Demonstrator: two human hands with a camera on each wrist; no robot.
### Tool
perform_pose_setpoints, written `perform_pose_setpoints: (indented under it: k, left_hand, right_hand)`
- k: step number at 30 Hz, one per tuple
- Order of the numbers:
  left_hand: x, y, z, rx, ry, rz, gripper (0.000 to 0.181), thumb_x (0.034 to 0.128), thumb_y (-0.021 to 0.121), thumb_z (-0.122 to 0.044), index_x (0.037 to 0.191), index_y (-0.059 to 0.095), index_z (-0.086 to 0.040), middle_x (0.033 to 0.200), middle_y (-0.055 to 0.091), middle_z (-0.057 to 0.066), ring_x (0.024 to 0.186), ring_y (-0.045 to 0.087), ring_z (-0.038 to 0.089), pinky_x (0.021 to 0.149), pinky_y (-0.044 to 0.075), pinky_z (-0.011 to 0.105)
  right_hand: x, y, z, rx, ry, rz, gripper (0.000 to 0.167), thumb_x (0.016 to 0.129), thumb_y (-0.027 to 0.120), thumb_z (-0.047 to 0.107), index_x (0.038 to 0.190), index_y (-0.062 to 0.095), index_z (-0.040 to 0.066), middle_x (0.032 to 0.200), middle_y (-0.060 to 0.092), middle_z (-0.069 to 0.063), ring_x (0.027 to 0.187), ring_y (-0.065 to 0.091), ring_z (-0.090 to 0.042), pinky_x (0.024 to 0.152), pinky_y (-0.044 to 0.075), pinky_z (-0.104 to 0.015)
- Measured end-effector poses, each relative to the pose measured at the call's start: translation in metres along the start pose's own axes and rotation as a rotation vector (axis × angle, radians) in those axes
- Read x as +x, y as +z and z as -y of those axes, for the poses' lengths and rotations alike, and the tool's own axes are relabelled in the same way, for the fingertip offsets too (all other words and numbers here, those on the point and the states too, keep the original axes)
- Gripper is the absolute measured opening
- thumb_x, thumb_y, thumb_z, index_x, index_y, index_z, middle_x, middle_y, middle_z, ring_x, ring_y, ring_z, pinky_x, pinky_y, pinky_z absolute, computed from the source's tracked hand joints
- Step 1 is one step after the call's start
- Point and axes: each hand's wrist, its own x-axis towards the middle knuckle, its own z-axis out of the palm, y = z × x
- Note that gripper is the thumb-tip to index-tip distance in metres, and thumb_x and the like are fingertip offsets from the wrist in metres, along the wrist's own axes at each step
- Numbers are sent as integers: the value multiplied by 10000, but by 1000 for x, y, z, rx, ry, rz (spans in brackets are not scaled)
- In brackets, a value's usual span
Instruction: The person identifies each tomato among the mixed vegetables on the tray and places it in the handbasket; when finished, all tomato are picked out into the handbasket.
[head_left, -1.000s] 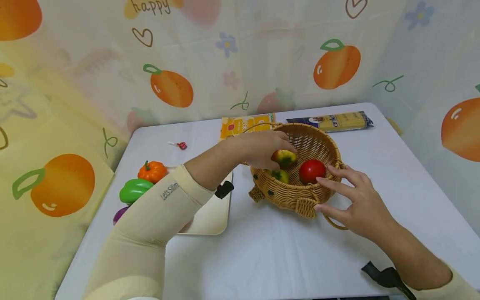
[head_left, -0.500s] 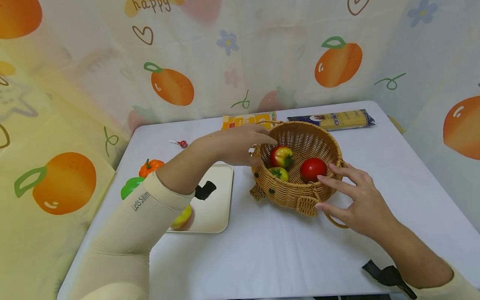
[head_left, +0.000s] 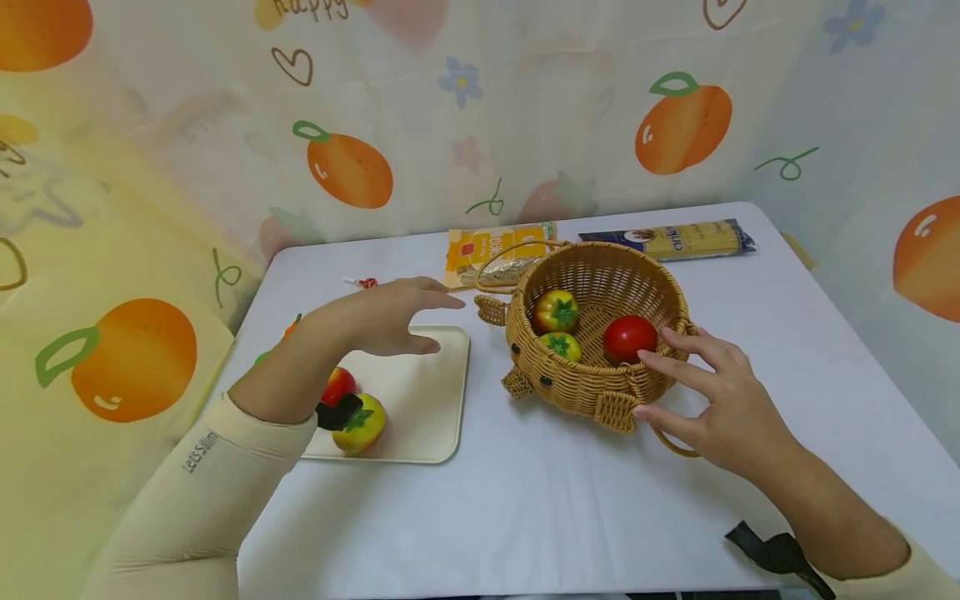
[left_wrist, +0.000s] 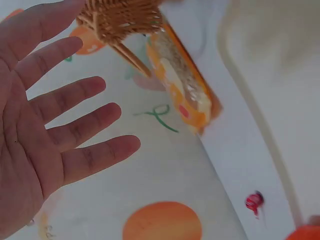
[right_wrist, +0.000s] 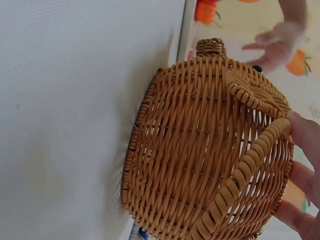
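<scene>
In the head view my left hand point(head_left: 386, 317) is in the air over the beige tray point(head_left: 420, 417), fingers extended and holding nothing; the left wrist view shows its spread fingers. Beside the tray stands a wicker basket point(head_left: 577, 387) with fish-like fins and looped handles. My right hand point(head_left: 720, 396) holds its near right rim, fingertips over the edge and thumb outside. Inside lie a glossy red tomato point(head_left: 628, 340) and two yellow-green fruits with green leafy tops, one of them a red-tinged fruit point(head_left: 555, 312). On the tray are a yellow fruit point(head_left: 360, 425) and a red one point(head_left: 339, 386), partly hidden.
Behind the basket lie an orange-yellow food packet point(head_left: 495, 250) and a long pack of spaghetti point(head_left: 678, 240). A lollipop point(head_left: 366, 283) is at the back left. My left arm hides most of the orange pumpkin and green vegetable at the left.
My left hand has come out of the basket and moved left to over the tray, leaving the red-and-yellow fruit in the basket. My right hand has stayed on the rim.
</scene>
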Motion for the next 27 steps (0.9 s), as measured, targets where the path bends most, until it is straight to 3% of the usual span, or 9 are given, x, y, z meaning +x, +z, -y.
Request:
perform_pose_setpoints:
  k: [5,13,17,20,23,27]
  left_hand:
    - [-16,16,20,-35,-62,4,652,928,762,-296,1523,499,-279,1590,419,82,1468,391,333,1132,418,583]
    - [-45,39,38,-34,-132,23,654,926,764,-315,1523,497,-302,1590,418,90,1456,396,383,1111,420,619]
    - [-61,52,43,-38,-122,17,635,926,762,-304,1511,517,-280,1563,450,110,1362,512,362,1063,483,569]
    - [-72,63,44,-88,-137,18,606,927,761,-286,1492,543,-279,1543,476,86,1305,568,323,1018,526,527]
    - [-80,72,43,-117,-170,24,582,919,769,-271,1467,573,-293,1524,503,53,1334,543,315,1025,520,531]
    - [-85,82,44,-86,-139,25,553,903,781,-245,1430,614,-261,1471,556,62,1339,527,338,1050,497,539]
  right_hand:
    - [-1,0,0,-11,-5,-7,660,625,976,263,1240,753,172,1431,596,-153,1334,444,-497,897,438,-778]
    - [0,-1,1,-15,-17,-3,670,624,974,256,1249,747,172,1432,596,-154,1335,442,-505,896,435,-777]
    - [0,0,1,-20,-6,5,671,631,971,270,1257,744,188,1436,594,-149,1350,433,-497,897,430,-784]
    - [0,-1,1,-23,-6,5,672,626,972,266,1254,746,184,1433,595,-152,1349,434,-493,894,432,-784]
    - [0,-2,1,-19,-9,2,672,620,973,258,1247,747,176,1428,597,-161,1346,436,-497,893,429,-786]
    - [0,-1,0,-13,-3,5,674,623,972,260,1254,745,186,1428,595,-163,1351,432,-499,891,425,-789]
